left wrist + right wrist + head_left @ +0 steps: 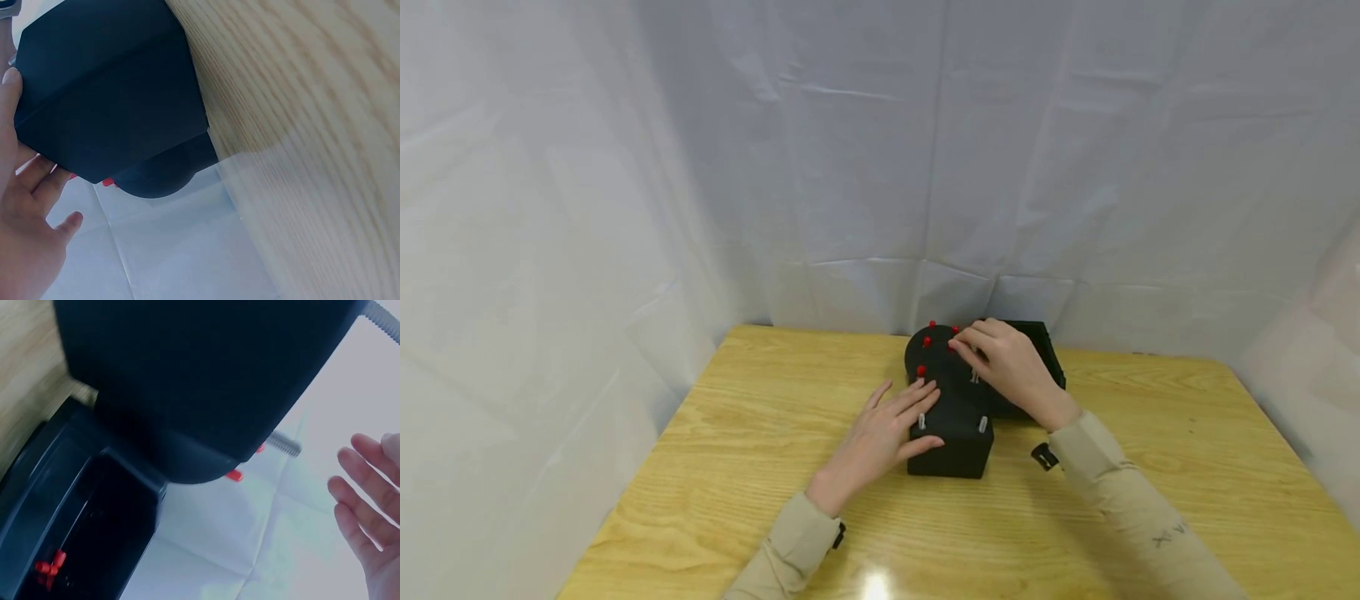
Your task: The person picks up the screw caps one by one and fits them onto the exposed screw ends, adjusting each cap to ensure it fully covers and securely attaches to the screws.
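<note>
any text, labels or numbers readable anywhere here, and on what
Right sleeve: a faint dark mark, perhaps letters, too blurred to read.
Black block, black box, red pegs, table, white sheet: no text shows in any view.

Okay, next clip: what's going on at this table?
A person sits at a wooden table working on a black block whose top carries red pegs and metal screws. The left hand rests with straight fingers on the block's near left side. The right hand reaches over its far end, fingertips at a red peg; whether it pinches the peg cannot be told. A black tray beside the block holds a few more red pegs.
</note>
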